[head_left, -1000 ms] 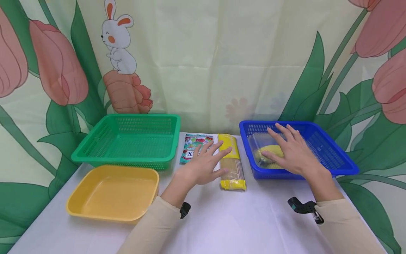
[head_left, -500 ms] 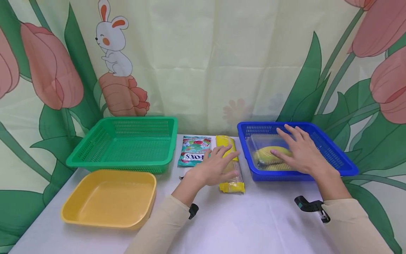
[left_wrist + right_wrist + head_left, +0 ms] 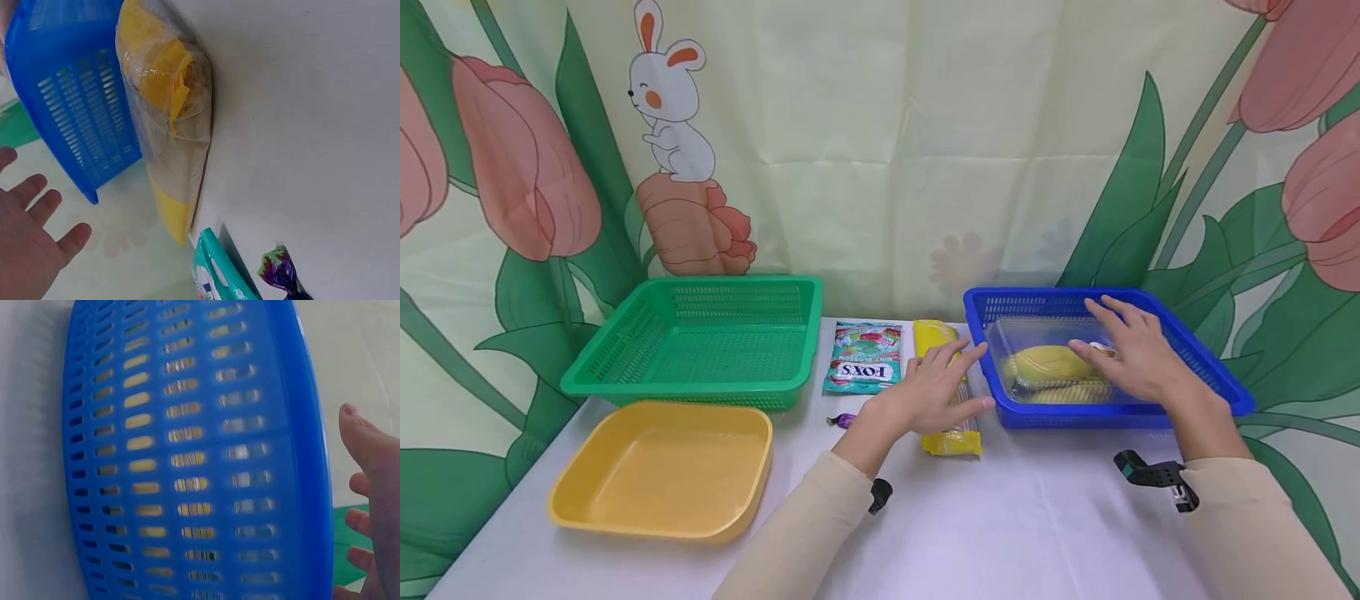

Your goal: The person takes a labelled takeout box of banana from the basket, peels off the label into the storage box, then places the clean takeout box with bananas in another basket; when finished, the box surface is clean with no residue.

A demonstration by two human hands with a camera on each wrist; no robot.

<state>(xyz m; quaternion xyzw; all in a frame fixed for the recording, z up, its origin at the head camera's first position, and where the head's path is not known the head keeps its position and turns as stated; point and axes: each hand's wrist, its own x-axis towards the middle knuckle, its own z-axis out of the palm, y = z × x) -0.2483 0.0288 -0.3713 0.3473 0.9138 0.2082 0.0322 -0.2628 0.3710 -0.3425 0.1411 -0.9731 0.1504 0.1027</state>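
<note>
Clear plastic clamshell box (image 3: 1045, 367) with yellow food inside sits in the blue perforated plastic basket (image 3: 1213, 379), at its left end. Right hand (image 3: 1138, 358) over the box, fingers spread and straight, fingertips on the lid, nothing gripped. Left hand (image 3: 928, 396) flat and open, fingers apart, over the long yellow-and-clear packet (image 3: 951, 433) lying on the white table (image 3: 1037, 525) just left of the basket.

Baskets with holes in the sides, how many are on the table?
2. The green basket sits at the back left, behind the yellow tray; the blue basket is at the right.
</note>
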